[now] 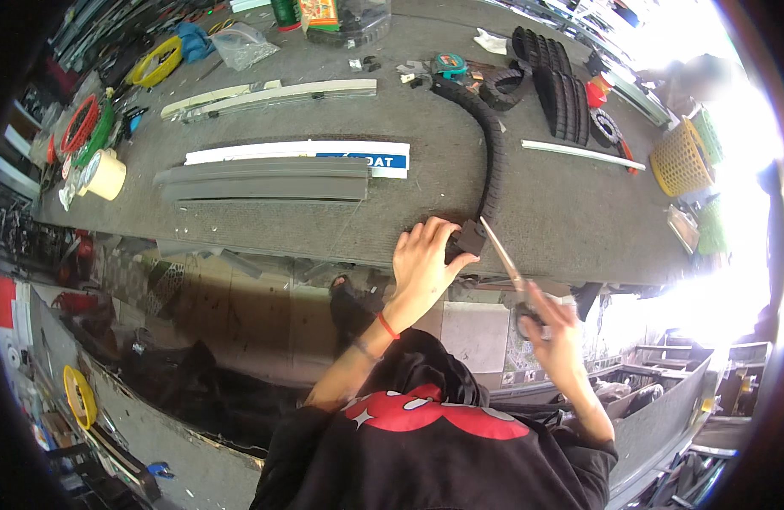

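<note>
A long black ribbed strip [496, 144], like a cable chain, curves down the grey worktable to its near edge. My left hand [423, 262] is closed around a small dark block [472, 238] at the strip's near end, thumb on one side and fingers on the other. From the right, my right hand [555, 333] grips a pair of scissors [504, 255] by the handles, slightly blurred. The tip of the blades points up at the block and touches or nearly touches its right side; I cannot tell which.
Grey profile strips [264, 181] and a white strip with a blue label [247, 153] lie left of my hands. Coiled black ribbed lengths [562, 102], a thin white strip [579, 155] and a yellow basket [681, 158] occupy the right. A tape roll [103, 175] stands far left.
</note>
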Tool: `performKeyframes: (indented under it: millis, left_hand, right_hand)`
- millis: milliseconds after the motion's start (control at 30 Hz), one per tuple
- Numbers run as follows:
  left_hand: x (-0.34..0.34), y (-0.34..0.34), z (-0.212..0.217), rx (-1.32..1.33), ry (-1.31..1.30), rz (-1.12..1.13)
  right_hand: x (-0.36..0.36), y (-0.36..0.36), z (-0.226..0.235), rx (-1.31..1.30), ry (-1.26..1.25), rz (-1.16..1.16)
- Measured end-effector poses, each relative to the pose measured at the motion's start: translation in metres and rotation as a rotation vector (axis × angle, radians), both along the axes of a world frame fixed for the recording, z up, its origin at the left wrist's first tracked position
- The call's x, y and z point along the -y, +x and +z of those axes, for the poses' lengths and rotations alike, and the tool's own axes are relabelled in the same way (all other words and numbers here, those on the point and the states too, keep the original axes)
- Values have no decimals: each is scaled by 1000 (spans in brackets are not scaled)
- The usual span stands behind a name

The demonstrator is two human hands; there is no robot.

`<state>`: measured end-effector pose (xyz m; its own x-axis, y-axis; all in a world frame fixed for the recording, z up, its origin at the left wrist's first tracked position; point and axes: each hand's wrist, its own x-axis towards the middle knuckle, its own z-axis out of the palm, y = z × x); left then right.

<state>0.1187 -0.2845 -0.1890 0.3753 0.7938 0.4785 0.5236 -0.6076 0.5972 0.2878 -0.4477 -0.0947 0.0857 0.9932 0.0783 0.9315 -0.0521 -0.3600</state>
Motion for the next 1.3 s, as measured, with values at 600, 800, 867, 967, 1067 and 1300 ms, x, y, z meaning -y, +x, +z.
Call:
performKeyframes:
  millis: [600, 800, 867, 967, 1067, 1300]
  left_hand:
    - [-2, -1, -3, 23, 18, -23]
    - [0, -1, -3, 24, 19, -11]
    - [0, -2, -3, 26, 34, -15]
    - [0, -5, -4, 1, 26, -32]
    - [1, -6, -6, 22, 39, -33]
    - [3, -9, 3, 168, -26, 7]
  right_hand:
    - [2, -9, -5, -201, 172, -230]
    - [-12, -19, -6, -448, 646, -394]
    - [-14, -19, -9, -301, -88, -161]
    - [-8, -15, -7, -346, 121, -274]
    - [-1, -8, -7, -582, 752, -507]
    - [-7, -9, -39, -494, 90, -285]
